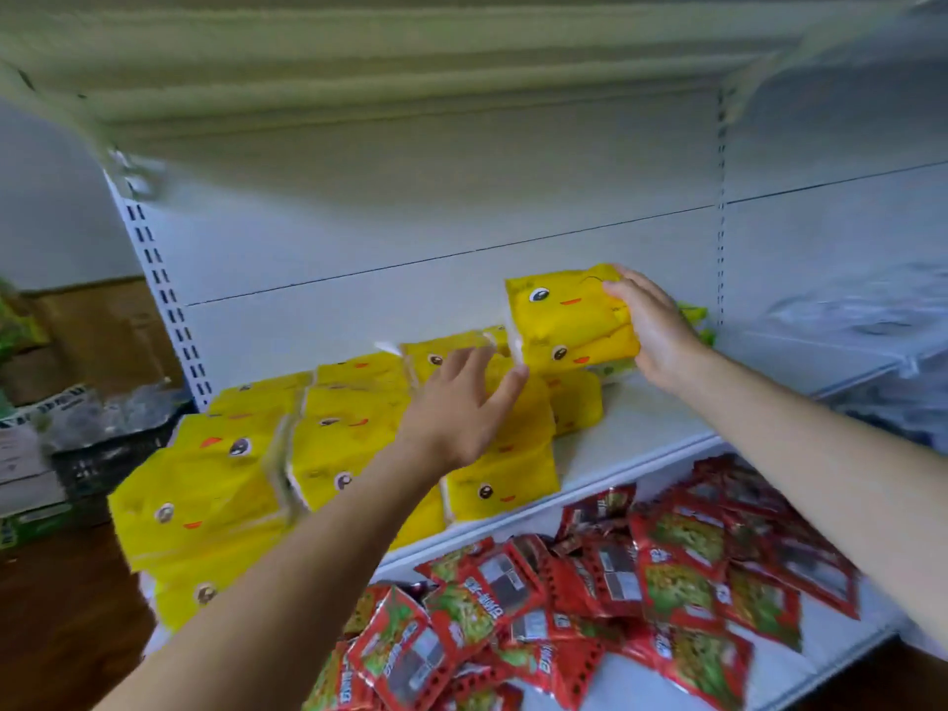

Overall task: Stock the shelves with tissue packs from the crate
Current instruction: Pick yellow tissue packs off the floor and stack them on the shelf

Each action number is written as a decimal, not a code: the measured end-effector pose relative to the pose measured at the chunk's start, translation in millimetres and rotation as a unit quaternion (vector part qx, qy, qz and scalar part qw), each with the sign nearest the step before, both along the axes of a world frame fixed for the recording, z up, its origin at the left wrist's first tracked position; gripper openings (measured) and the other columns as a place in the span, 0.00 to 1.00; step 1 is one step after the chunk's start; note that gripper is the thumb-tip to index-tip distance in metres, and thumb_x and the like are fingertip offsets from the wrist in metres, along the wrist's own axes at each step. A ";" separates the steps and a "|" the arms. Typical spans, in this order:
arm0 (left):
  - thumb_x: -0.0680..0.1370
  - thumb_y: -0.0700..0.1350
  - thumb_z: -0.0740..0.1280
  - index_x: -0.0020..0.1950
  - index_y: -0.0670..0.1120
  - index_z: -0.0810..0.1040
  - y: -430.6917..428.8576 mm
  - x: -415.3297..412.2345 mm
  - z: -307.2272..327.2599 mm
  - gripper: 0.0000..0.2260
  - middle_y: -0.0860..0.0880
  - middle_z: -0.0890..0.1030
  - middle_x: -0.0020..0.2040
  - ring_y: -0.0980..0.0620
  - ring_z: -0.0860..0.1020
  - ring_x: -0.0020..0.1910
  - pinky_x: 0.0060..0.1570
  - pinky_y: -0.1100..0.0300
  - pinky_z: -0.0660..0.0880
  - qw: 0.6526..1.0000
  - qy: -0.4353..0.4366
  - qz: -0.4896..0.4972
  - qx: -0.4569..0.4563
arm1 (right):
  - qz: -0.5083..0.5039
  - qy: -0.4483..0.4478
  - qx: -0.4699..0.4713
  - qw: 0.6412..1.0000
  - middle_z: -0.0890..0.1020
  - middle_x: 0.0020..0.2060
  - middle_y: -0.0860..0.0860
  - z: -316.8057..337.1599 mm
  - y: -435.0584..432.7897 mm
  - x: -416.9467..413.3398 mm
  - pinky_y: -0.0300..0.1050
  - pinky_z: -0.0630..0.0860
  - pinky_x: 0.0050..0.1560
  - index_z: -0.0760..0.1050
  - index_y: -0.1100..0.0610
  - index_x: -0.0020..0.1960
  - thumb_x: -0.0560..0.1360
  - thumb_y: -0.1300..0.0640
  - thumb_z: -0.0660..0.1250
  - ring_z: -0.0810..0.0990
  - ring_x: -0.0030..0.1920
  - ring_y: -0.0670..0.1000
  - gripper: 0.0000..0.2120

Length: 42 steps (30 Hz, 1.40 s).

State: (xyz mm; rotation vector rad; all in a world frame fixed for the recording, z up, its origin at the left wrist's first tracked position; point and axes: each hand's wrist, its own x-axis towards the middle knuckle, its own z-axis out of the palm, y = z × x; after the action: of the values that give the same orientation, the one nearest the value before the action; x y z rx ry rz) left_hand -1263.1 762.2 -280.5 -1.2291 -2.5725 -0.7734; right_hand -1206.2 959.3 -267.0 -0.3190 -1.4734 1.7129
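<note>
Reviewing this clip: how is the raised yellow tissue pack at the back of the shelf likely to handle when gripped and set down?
The raised yellow tissue pack is probably soft: its wrapper creases where the right hand presses its end. It seems light, lifted mostly by that hand. Glossy film may slide on the packs below.

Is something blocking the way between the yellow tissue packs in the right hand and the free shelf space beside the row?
Nothing visible does. The right hand holds the stacked tissue packs at the right end of the row, and the bare shelf lies just below and beside them.
</note>
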 end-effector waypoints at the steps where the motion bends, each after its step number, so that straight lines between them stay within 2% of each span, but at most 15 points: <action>1: 0.79 0.62 0.50 0.75 0.52 0.58 10.0 0.6 -3.1 0.27 0.48 0.58 0.76 0.47 0.58 0.74 0.72 0.51 0.56 0.997 0.048 0.020 -0.064 | -0.014 -0.007 -0.003 1.000 0.76 0.61 0.53 -5.9 17.2 3.1 0.54 0.76 0.57 0.71 0.49 0.65 0.76 0.55 0.63 0.76 0.60 0.55 0.18; 3: 0.78 0.64 0.48 0.76 0.55 0.55 24.8 0.0 -5.3 0.28 0.50 0.56 0.77 0.46 0.55 0.75 0.72 0.49 0.53 0.983 0.106 0.045 -0.142 | -0.036 -0.018 -0.011 0.999 0.76 0.62 0.54 -16.1 45.5 4.2 0.58 0.72 0.62 0.72 0.49 0.65 0.71 0.51 0.66 0.75 0.62 0.57 0.22; 6: 0.77 0.66 0.46 0.76 0.56 0.55 36.4 -5.1 -8.5 0.29 0.49 0.56 0.77 0.45 0.54 0.75 0.72 0.49 0.52 0.972 0.126 0.069 -0.186 | -0.044 -0.025 -0.024 0.998 0.75 0.63 0.52 -32.3 83.5 -10.3 0.59 0.69 0.65 0.73 0.46 0.63 0.61 0.46 0.66 0.73 0.63 0.56 0.30; 9: 0.76 0.68 0.44 0.76 0.57 0.54 39.5 -9.7 -16.8 0.30 0.50 0.58 0.76 0.45 0.56 0.75 0.71 0.49 0.54 0.967 0.138 0.083 -0.197 | -0.028 -0.046 -0.027 0.998 0.73 0.66 0.50 -33.7 84.4 -22.9 0.57 0.67 0.67 0.71 0.47 0.65 0.70 0.49 0.66 0.71 0.65 0.54 0.23; 11: 0.76 0.68 0.45 0.76 0.57 0.53 40.0 -10.4 -20.5 0.31 0.51 0.58 0.76 0.46 0.56 0.75 0.71 0.50 0.53 0.966 0.142 0.086 -0.199 | -0.015 -0.068 -0.004 0.998 0.72 0.63 0.46 -34.2 79.8 -33.7 0.49 0.67 0.64 0.70 0.50 0.66 0.76 0.54 0.63 0.70 0.64 0.48 0.19; 14: 0.76 0.68 0.45 0.76 0.58 0.53 42.3 -10.0 -19.3 0.30 0.51 0.58 0.76 0.47 0.56 0.75 0.71 0.51 0.54 0.964 0.148 0.090 -0.199 | -0.002 -0.093 0.031 0.995 0.71 0.56 0.47 -38.8 78.7 -58.3 0.42 0.62 0.54 0.70 0.53 0.67 0.78 0.57 0.61 0.67 0.56 0.45 0.17; 16: 0.76 0.68 0.46 0.76 0.58 0.54 42.9 -10.0 -18.0 0.30 0.51 0.59 0.76 0.47 0.57 0.75 0.71 0.51 0.54 0.964 0.149 0.089 -0.201 | -0.016 -0.105 0.060 0.992 0.73 0.60 0.50 -43.8 76.5 -74.7 0.40 0.63 0.52 0.71 0.55 0.66 0.78 0.57 0.61 0.69 0.56 0.47 0.17; 19: 0.76 0.68 0.46 0.76 0.58 0.53 42.6 -9.8 -18.5 0.30 0.51 0.58 0.76 0.47 0.57 0.74 0.71 0.51 0.55 0.962 0.154 0.087 -0.206 | -0.058 -0.145 0.148 0.977 0.74 0.64 0.54 -53.5 73.1 -94.1 0.43 0.68 0.55 0.71 0.57 0.66 0.78 0.58 0.59 0.73 0.61 0.53 0.17; 22: 0.76 0.68 0.46 0.76 0.57 0.53 42.5 -11.8 -19.0 0.30 0.51 0.59 0.76 0.46 0.57 0.74 0.71 0.51 0.55 0.961 0.156 0.089 -0.208 | -0.063 -0.148 0.174 0.972 0.73 0.65 0.54 -61.3 70.4 -106.7 0.48 0.69 0.61 0.69 0.55 0.67 0.78 0.55 0.59 0.72 0.63 0.55 0.18; 25: 0.76 0.68 0.46 0.76 0.57 0.54 42.2 -11.8 -18.0 0.30 0.50 0.59 0.76 0.46 0.57 0.74 0.71 0.51 0.55 0.962 0.154 0.086 -0.207 | -0.027 -0.086 0.155 0.984 0.71 0.67 0.51 -61.1 69.2 -98.1 0.45 0.66 0.65 0.66 0.53 0.70 0.77 0.51 0.63 0.69 0.67 0.51 0.22; 27: 0.76 0.68 0.46 0.76 0.57 0.54 41.6 -12.7 -17.3 0.30 0.50 0.59 0.76 0.46 0.57 0.75 0.71 0.51 0.55 0.963 0.153 0.084 -0.206 | 0.033 -0.061 0.185 0.980 0.67 0.70 0.48 -64.2 70.7 -83.1 0.41 0.63 0.66 0.64 0.50 0.71 0.75 0.51 0.67 0.64 0.70 0.46 0.26; 31: 0.76 0.67 0.46 0.76 0.57 0.54 42.6 -14.0 -17.9 0.30 0.50 0.59 0.76 0.45 0.58 0.74 0.70 0.50 0.56 0.962 0.155 0.084 -0.207 | 0.066 -0.136 0.299 0.942 0.64 0.71 0.45 -82.7 76.1 -68.1 0.42 0.62 0.65 0.62 0.46 0.72 0.66 0.51 0.74 0.62 0.70 0.46 0.38; 34: 0.76 0.67 0.45 0.76 0.57 0.54 43.1 -13.2 -18.2 0.30 0.50 0.60 0.76 0.45 0.58 0.74 0.70 0.50 0.57 0.963 0.157 0.083 -0.204 | 0.025 -0.157 0.304 0.940 0.64 0.72 0.50 -87.0 76.5 -76.2 0.48 0.65 0.67 0.62 0.47 0.72 0.58 0.42 0.75 0.63 0.71 0.52 0.46; 38: 0.76 0.67 0.46 0.76 0.57 0.54 40.5 -11.7 -17.1 0.30 0.50 0.59 0.76 0.45 0.58 0.74 0.70 0.50 0.57 0.964 0.150 0.081 -0.205 | -0.007 -0.161 0.293 0.942 0.64 0.72 0.52 -86.9 71.9 -87.2 0.48 0.64 0.67 0.62 0.49 0.72 0.63 0.48 0.77 0.63 0.71 0.52 0.42; 42: 0.76 0.67 0.47 0.76 0.57 0.53 38.8 -9.5 -14.3 0.30 0.49 0.58 0.76 0.44 0.57 0.75 0.70 0.49 0.57 0.966 0.145 0.074 -0.203 | 0.007 -0.170 0.302 0.938 0.61 0.73 0.51 -80.3 69.1 -76.6 0.50 0.63 0.70 0.59 0.48 0.73 0.61 0.45 0.76 0.61 0.72 0.52 0.46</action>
State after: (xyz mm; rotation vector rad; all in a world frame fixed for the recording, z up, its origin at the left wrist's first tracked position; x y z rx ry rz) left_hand -1272.6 801.0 -294.9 -1.1263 -2.6037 -0.0253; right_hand -1282.8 1028.4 -347.3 -0.2766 -2.1731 1.1643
